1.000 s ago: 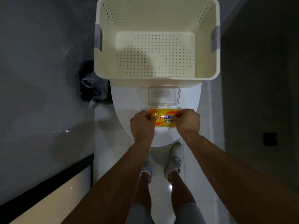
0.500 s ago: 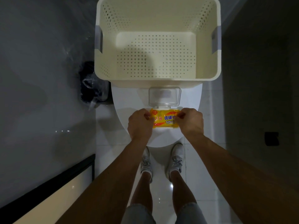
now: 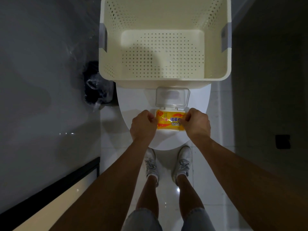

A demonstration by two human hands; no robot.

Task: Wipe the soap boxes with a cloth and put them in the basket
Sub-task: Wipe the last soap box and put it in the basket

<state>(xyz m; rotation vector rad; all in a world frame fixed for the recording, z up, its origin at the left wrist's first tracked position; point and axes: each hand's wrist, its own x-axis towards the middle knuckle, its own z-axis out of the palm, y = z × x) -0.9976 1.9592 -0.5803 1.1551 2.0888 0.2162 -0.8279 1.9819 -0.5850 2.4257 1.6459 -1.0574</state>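
Observation:
A yellow soap pack (image 3: pixel 168 120) lies in a clear soap box on the white toilet lid (image 3: pixel 133 104). The box's clear hinged lid (image 3: pixel 172 97) stands open behind it. My left hand (image 3: pixel 143 125) pinches the pack's left end and my right hand (image 3: pixel 197 125) pinches its right end. Behind them, a cream perforated basket (image 3: pixel 103 67) stands with nothing inside it. No cloth is in view.
A black bin with a plastic liner (image 3: pixel 96 85) stands on the floor left of the toilet. A grey wall fills the left side, a dark wall the right. My feet in white shoes (image 3: pixel 168 164) stand on glossy white tiles just before the toilet.
Both hands and the soap pack have stayed at the soap box; the fingers have shifted a little at the pack's ends. The view has moved slightly.

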